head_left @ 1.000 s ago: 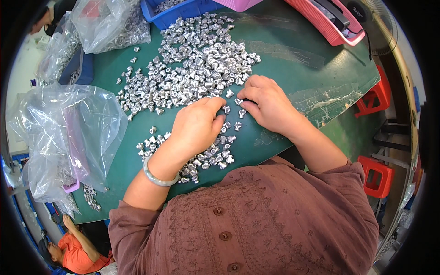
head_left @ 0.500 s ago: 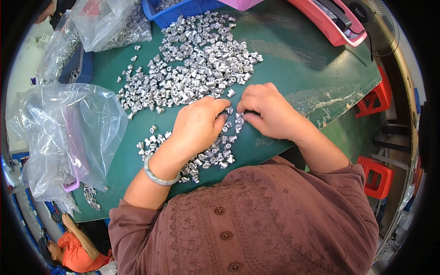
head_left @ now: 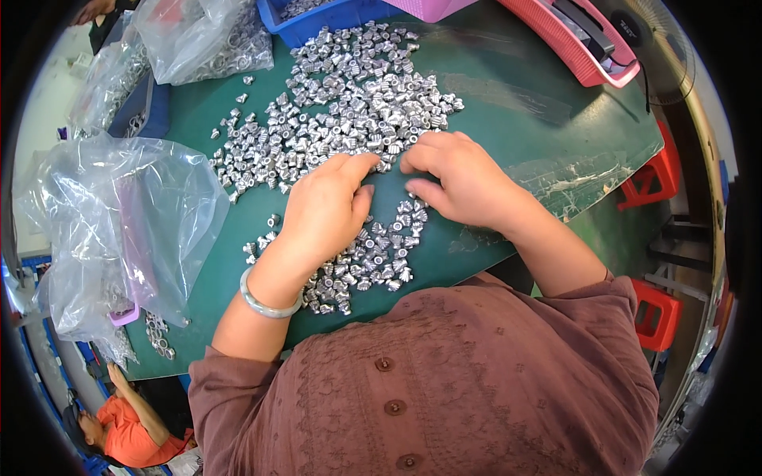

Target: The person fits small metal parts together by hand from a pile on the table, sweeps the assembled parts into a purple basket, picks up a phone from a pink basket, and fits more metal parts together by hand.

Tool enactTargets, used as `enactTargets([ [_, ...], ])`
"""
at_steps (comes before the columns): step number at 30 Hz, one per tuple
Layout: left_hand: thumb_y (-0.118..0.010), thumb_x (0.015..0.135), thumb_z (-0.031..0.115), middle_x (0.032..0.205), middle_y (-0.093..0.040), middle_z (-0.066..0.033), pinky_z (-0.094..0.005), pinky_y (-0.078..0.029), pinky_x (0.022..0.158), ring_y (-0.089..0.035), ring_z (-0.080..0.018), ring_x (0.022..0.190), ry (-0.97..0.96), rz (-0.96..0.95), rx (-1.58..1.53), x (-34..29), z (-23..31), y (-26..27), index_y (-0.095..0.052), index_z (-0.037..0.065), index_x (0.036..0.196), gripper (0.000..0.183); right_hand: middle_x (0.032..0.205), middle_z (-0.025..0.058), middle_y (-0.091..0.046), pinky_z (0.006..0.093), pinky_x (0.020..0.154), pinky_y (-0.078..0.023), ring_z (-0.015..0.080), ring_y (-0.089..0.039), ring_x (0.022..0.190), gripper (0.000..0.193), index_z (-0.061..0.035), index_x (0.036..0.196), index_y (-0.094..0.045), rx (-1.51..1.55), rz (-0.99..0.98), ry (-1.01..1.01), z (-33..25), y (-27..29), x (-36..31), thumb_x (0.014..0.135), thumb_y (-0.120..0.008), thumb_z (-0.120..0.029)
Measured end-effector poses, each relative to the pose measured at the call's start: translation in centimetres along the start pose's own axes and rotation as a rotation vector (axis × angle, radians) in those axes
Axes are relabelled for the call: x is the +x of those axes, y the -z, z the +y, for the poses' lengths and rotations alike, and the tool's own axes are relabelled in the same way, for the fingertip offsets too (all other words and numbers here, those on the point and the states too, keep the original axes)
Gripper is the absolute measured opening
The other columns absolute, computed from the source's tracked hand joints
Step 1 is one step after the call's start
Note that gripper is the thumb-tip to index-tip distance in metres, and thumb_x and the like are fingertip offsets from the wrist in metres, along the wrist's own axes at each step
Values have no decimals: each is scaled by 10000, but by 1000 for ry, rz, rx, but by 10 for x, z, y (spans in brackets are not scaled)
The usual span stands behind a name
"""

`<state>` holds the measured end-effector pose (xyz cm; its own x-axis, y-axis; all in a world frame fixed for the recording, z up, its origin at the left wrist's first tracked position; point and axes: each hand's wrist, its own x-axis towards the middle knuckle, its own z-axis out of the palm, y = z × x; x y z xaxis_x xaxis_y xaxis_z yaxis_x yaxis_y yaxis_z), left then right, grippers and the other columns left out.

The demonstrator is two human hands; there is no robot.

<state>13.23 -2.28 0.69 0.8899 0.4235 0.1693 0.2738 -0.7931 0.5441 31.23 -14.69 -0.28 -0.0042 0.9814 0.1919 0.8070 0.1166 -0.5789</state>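
A large heap of small silvery ribbed metal pieces [head_left: 341, 111] is spread over the green table. My left hand [head_left: 327, 202], with a pale bangle [head_left: 268, 305] at the wrist, reaches to the heap's near edge. Its fingers are stretched forward and the thumb is apart. My right hand [head_left: 459, 176] hovers at the heap's near right edge, fingers curved and the thumb held away from them. A single piece lies by its thumb tip. Closer to my body is a smaller pile of the same metal pieces [head_left: 373, 258], partly hidden by my left forearm.
Clear plastic bags [head_left: 119, 230] crowd the left side, one beside a few loose metal rings [head_left: 159, 337]. At the back stand a blue bin [head_left: 333, 28] and a pink basket [head_left: 587, 67]. Red stools [head_left: 655, 313] are at the right. A person in orange [head_left: 131, 432] sits lower left.
Both hands have moved a little away from my body toward the large heap. My right fingers have come off the pieces at the smaller pile, and their grip has opened.
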Motion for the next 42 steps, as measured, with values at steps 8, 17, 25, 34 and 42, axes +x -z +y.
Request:
enactTargets([
  [8,-680,800,60,791,-600,-94,-358,-490,644,-615,-259,703,45,-17,53,2,-1,1,-649,68,1029,231,841,100,-553,428,747,-462,318,-575,846,165,-67,936,-620,-121,37,46,4,-5,5,789,-690,-96],
  [17,-690,810,105,820,-630,-86,-361,-503,658,-632,-268,703,3,25,103,6,3,-6,-662,100,1078,270,876,100,-588,410,742,-493,320,-601,844,156,-34,942,-661,-16,143,-42,1,-11,4,798,-688,-88],
  [25,-684,823,133,911,-669,-105,-404,-519,703,-655,-315,792,40,-33,153,6,5,-10,-657,118,1117,296,856,92,-587,408,725,-493,306,-604,823,150,-55,934,-699,-29,74,-27,5,-11,3,787,-697,-80],
  [34,-686,814,121,869,-665,-112,-400,-515,695,-653,-306,778,61,-41,139,6,4,-11,-653,114,1137,324,844,96,-582,419,708,-489,310,-601,806,133,-68,910,-693,-12,93,3,5,-11,1,778,-701,-85],
  [42,-705,790,114,649,-597,-83,-382,-464,579,-592,-266,607,92,-131,57,9,7,-2,-657,98,1135,349,857,109,-589,440,754,-490,322,-611,841,65,-72,820,-668,-24,-70,-17,0,-1,3,801,-677,-133],
])
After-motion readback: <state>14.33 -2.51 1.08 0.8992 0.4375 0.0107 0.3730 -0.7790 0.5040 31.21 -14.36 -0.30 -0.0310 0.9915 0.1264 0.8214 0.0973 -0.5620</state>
